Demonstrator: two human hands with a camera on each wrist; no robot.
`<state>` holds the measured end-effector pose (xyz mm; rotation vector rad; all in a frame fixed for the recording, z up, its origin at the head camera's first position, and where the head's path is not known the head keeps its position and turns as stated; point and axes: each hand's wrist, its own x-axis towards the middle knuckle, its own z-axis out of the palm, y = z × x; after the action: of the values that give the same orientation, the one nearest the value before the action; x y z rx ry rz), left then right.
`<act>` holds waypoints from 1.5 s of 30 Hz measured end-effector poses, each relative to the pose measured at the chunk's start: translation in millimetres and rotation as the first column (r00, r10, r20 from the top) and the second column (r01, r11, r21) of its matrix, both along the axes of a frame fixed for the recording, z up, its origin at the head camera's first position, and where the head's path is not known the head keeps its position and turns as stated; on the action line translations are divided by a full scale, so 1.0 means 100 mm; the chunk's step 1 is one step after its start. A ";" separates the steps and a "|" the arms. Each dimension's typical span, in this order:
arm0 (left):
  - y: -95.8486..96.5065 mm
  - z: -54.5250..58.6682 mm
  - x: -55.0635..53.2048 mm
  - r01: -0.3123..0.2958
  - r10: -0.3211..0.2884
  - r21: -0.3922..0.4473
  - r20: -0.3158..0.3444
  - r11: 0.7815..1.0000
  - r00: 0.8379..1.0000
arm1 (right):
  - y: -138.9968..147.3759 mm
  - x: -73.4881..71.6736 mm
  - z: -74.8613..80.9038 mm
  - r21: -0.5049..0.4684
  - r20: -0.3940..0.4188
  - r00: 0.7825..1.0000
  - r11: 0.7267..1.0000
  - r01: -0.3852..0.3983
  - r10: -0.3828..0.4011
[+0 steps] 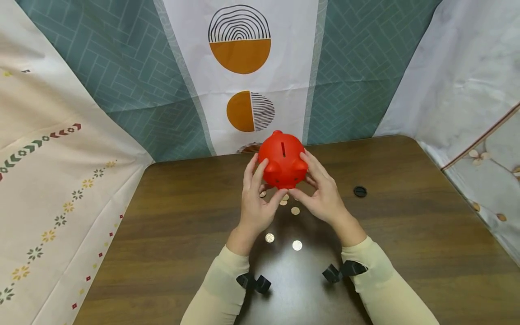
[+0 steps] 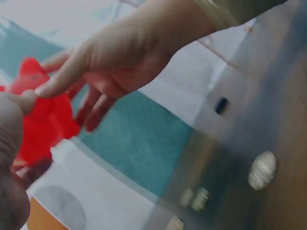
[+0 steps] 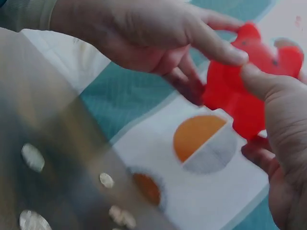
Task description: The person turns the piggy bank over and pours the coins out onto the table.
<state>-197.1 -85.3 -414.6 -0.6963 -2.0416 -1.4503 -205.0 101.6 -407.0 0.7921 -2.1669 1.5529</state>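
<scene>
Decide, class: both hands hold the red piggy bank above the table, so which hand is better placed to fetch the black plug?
Probably the right hand. The black plug lies on the table to its right, while the left hand holds the piggy bank on the far side.

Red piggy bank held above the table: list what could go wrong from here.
1. The red piggy bank is lifted off the table, held only by the fingers of the left hand and right hand; a loose grip could drop it.
2. Coins lie right beneath it; a falling bank could scatter them.
3. The small black plug lies apart to the right, so if the bank's bottom is open, coins may spill out.
</scene>
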 end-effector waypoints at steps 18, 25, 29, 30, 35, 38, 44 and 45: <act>-0.05 -0.12 -0.07 -0.047 0.092 -0.148 0.313 0.988 0.945 | -0.03 0.00 -0.01 0.137 0.291 0.957 0.990 -0.016 -0.025; 0.01 0.13 0.08 0.020 -0.020 0.017 0.037 1.000 0.999 | 0.00 -0.02 -0.04 0.027 -0.050 0.998 0.999 0.034 -0.032; -0.04 -0.01 0.00 -0.031 0.055 -0.094 0.268 0.995 0.962 | 0.04 -0.10 -0.18 0.116 0.198 0.980 0.993 -0.008 -0.015; -0.05 -0.05 -0.02 -0.035 0.071 -0.120 0.315 0.992 0.946 | 0.05 -0.12 -0.22 0.132 0.248 0.969 0.991 -0.014 -0.020; -0.06 -0.10 -0.05 -0.033 0.080 -0.139 0.350 0.990 0.933 | 0.05 -0.14 -0.28 0.126 0.290 0.957 0.992 -0.019 -0.019; -0.05 -0.11 -0.06 -0.036 0.087 -0.147 0.357 0.989 0.930 | 0.04 -0.14 -0.28 0.139 0.297 0.955 0.990 -0.020 -0.023; -0.01 -0.03 0.00 -0.022 0.038 -0.086 0.186 0.996 0.982 | 0.03 -0.11 -0.21 0.068 0.151 0.988 0.998 0.003 -0.013; 0.00 0.01 0.02 -0.019 0.028 -0.076 0.116 0.997 0.993 | 0.03 -0.10 -0.19 0.032 0.097 0.995 0.999 0.001 -0.004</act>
<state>-195.6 -85.3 -413.8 -0.6281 -2.1952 -1.4385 -214.7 104.1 -425.9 0.7380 -2.2659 1.5899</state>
